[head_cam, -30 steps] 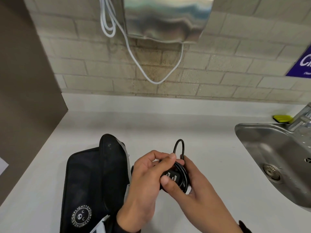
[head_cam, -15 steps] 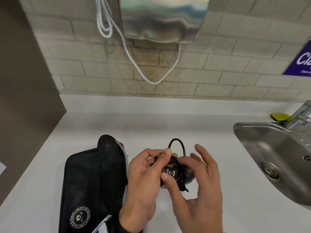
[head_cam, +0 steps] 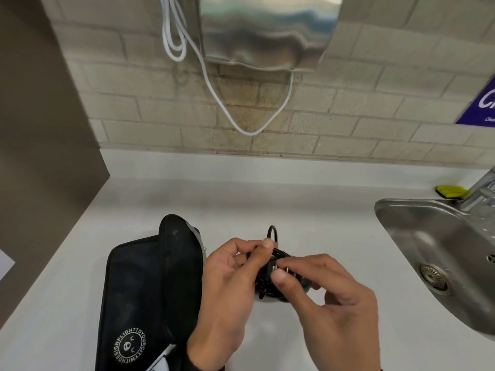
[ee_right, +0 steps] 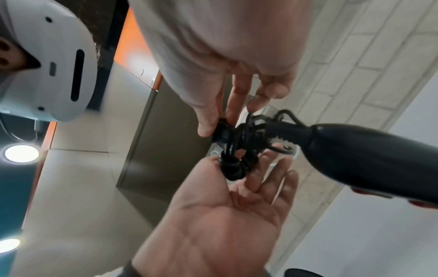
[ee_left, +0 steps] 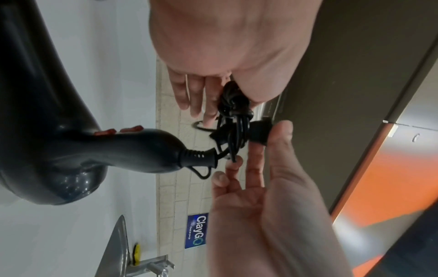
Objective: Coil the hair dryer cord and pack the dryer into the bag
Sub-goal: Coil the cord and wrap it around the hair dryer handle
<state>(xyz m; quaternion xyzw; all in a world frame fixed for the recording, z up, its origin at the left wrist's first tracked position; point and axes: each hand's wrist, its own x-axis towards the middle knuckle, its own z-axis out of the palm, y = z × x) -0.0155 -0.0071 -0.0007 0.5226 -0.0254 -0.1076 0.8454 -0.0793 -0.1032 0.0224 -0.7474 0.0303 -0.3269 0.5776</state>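
Note:
The black hair dryer lies on the white counter, its handle pointing at my hands; in the head view my hands hide it. Its black cord is bunched into a small coil. My left hand pinches that coil between thumb and fingers. My right hand pinches the plug between thumb and forefinger. The black bag lies just left of my left hand, its flap standing up.
A steel sink with a tap is set into the counter at right, a yellow sponge behind it. A brick wall carries a steel dispenser and a hanging white cable. A brown panel bounds the left side.
One second ago my right hand cupped the coil; then its fingers spread away. Now thumb and forefinger have closed on the plug. My left hand has kept its hold on the coil.

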